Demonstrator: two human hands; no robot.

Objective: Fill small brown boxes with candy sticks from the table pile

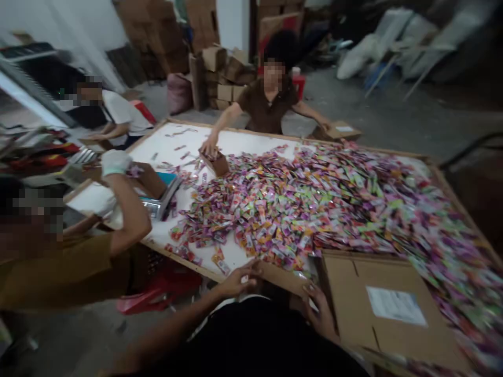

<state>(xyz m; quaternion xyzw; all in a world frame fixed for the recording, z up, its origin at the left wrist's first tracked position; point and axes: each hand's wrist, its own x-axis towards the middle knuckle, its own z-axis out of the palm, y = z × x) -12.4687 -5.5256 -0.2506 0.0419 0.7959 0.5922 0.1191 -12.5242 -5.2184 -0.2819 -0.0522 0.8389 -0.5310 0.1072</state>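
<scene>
My left hand rests on the wooden rim of a big white table, fingers curled over its near edge. My right hand grips the left side of a flat cardboard box that lies on the table's near right corner and bears a white label. A broad heap of small bright sachets, pink, purple, green and orange, spreads over the table just beyond both hands. A few loose sachets lie close to my left hand.
A person in a mustard shirt sits at the left with a white-gloved hand raised by a scale. Across the table a person in brown reaches into a small box. Cartons are stacked behind.
</scene>
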